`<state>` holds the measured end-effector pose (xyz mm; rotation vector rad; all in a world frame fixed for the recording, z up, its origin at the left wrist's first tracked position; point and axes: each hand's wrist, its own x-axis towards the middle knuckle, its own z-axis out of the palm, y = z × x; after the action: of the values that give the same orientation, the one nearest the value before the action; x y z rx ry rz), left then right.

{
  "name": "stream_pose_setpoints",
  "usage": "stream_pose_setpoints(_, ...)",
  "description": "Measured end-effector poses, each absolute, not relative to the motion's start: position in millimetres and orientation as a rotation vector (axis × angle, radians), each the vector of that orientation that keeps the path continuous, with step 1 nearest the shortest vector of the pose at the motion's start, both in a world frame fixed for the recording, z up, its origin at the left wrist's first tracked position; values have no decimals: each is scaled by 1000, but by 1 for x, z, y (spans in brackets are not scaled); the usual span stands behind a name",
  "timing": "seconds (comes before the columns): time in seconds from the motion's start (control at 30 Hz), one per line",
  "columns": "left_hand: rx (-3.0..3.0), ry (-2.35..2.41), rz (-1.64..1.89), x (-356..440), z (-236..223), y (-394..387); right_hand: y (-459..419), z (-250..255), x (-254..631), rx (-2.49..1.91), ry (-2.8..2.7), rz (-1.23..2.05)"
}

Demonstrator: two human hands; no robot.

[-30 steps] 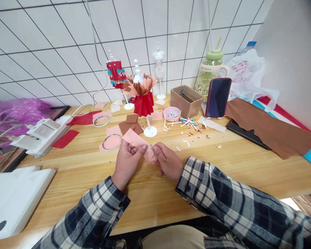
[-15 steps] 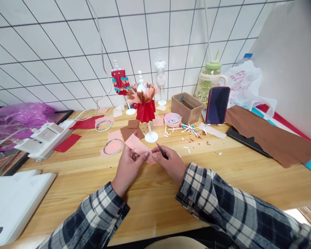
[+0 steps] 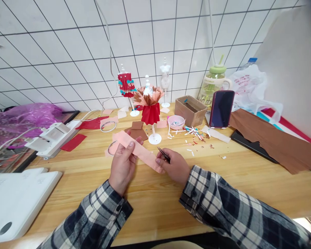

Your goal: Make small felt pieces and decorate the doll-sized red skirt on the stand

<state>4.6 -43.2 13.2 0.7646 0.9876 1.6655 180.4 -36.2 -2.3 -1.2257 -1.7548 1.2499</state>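
A long pink strip of crepe paper (image 3: 143,152) slants between my hands above the table. My left hand (image 3: 123,165) pinches its upper part between thumb and fingers. At its lower right end, my right hand (image 3: 175,165) grips the strip with thumb and forefinger and also holds dark pointed tweezers (image 3: 163,154), tips up and left. Just beyond stands a small mannequin (image 3: 147,89) in a red paper skirt (image 3: 150,114) with a ruffle of pink and brown paper petals (image 3: 145,97) at its waist. Brown paper pieces (image 3: 138,133) lie behind my left fingers.
Behind stand a dressed red mannequin (image 3: 125,83) and a bare white one (image 3: 165,77). A pink bowl (image 3: 176,122), cardboard box (image 3: 191,110), phone (image 3: 222,109) and drink bottle (image 3: 214,83) are on the right, near paper scraps (image 3: 194,132). A power strip (image 3: 57,140) lies left.
My hands have moved apart, and the pink strip now stretches out longer between them. My left hand has shifted up the strip. The view has swung slightly left.
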Motion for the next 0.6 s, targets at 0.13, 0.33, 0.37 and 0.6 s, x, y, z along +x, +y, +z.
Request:
stream_pose_setpoints(0.13, 700, 1036, 1714, -3, 15, -40, -28, -2, 187, -1245, -1865, 1171)
stream_pose_setpoints(0.33, 690, 1144, 1727, -12, 6, -37, -18, -5, 197, -1201, -1989, 1094)
stream_pose_setpoints(0.37, 676, 1151, 1726, -14, 4, -37, -17, -6, 198, -1192, -2007, 1079)
stream_pose_setpoints(0.6, 704, 1151, 1675, -27, 5, -44, -12, -10, 206, -1275, -2069, 985)
